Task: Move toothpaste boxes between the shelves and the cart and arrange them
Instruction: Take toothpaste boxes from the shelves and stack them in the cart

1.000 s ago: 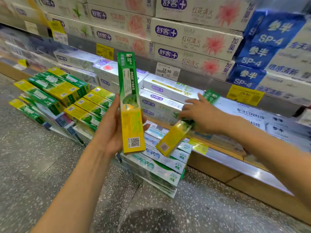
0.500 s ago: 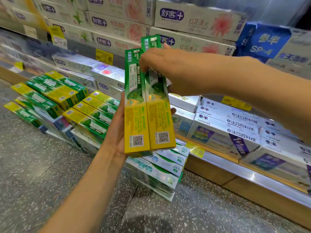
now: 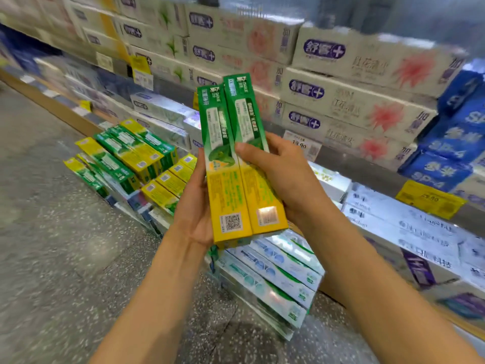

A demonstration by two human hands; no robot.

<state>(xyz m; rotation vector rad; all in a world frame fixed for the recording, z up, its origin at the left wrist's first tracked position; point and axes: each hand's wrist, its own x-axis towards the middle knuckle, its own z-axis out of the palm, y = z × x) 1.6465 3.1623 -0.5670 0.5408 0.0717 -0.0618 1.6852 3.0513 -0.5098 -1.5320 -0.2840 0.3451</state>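
Fingers (image 3: 246, 153) of the right hand (image 3: 283, 179) curl over the front of the right-hand green-and-yellow cardboard toothpaste box (image 3: 252, 153), thumb across its face, having slid down from its top end in the last half second; a second earlier that box was only being lifted off the shelf. The left hand (image 3: 194, 206) grips the matching green-and-yellow box (image 3: 223, 174) from behind and along its left edge, its fingers hidden behind the card. The two boxes now stand upright, side by side and touching, bottom ends nearly level, held between both hands. The pair looks squared up and ready to set down together. Left of the held boxes, more green-and-yellow boxes (image 3: 123, 158) lie stacked at floor level; below them, white-and-green boxes (image 3: 273, 279); behind them, shelves of cream cartons (image 3: 341, 101).
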